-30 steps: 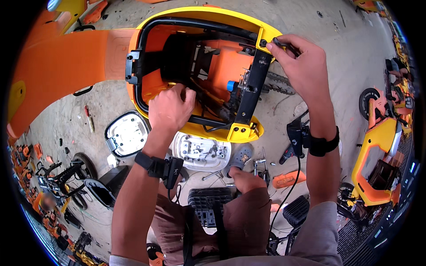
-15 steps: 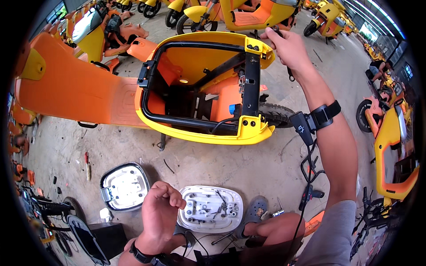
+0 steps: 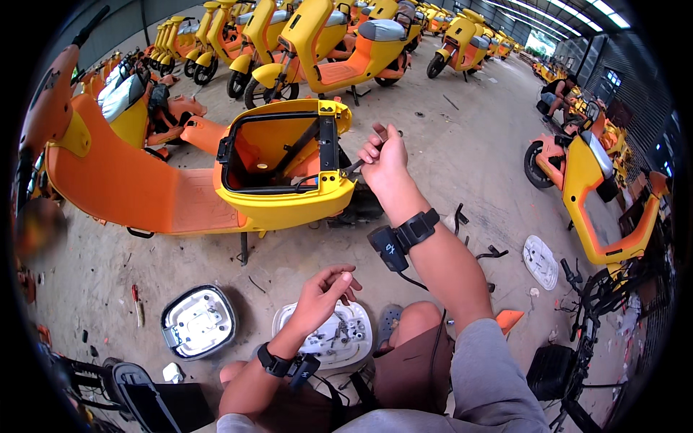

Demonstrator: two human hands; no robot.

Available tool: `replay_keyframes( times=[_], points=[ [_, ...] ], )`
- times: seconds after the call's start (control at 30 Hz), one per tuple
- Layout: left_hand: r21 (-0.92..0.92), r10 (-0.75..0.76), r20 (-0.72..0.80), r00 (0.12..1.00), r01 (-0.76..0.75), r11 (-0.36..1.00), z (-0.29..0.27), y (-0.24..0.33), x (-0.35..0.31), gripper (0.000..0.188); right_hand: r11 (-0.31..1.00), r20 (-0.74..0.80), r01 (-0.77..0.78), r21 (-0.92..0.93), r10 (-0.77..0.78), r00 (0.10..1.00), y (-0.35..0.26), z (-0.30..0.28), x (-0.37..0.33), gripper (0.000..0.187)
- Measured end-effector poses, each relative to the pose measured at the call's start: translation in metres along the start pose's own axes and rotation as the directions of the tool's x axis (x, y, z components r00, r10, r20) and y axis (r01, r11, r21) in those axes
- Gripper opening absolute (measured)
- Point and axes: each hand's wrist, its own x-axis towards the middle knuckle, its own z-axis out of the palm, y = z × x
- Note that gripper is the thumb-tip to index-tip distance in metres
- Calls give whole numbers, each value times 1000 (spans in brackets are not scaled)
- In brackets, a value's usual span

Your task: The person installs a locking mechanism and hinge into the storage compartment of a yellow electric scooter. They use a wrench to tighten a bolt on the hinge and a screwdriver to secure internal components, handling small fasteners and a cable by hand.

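Note:
My right hand (image 3: 384, 155) is closed around a dark wrench (image 3: 354, 167), whose end sticks out toward the rear corner of the scooter's open seat compartment. That yellow and orange scooter (image 3: 289, 206) stands side-on before me, with a black frame (image 3: 328, 144) round the compartment's opening. Above a white plastic cover (image 3: 354, 353) hangs my left hand (image 3: 325, 294), its fingers apart and loosely bent, with nothing visible in them. Loose screws and small metal parts (image 3: 343, 328) lie in this cover, partly hidden by the hand.
A second white cover with a dark rim (image 3: 201, 321) lies at the left, near a red-handled screwdriver (image 3: 137, 304). Another pale panel (image 3: 540, 261) is on the floor at right. Parked scooters (image 3: 361, 54) line the back; a person (image 3: 556, 97) crouches at the far right.
The view has tilted up and back. My right hand has come from the compartment's far rear corner to its near rear corner, wrench still held. The left hand has moved right, its fingers straightening.

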Motion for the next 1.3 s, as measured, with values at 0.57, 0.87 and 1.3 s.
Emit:
replay_keyframes(
  times=[0.57,0.87,1.3],
  points=[
    [-108,288,-442,850,-369,923,18,20,-34,50,716,241,26,-697,201,949,31,42,-137,37],
    [-3,168,-267,949,-175,985,-42,9,-47,19,277,471,381,-882,497,729,100,-15,-166,48],
    [-230,-100,141,985,131,964,38,-5,-57,48,814,23,416,-405,-445,895,40,83,-60,28]
  ],
)
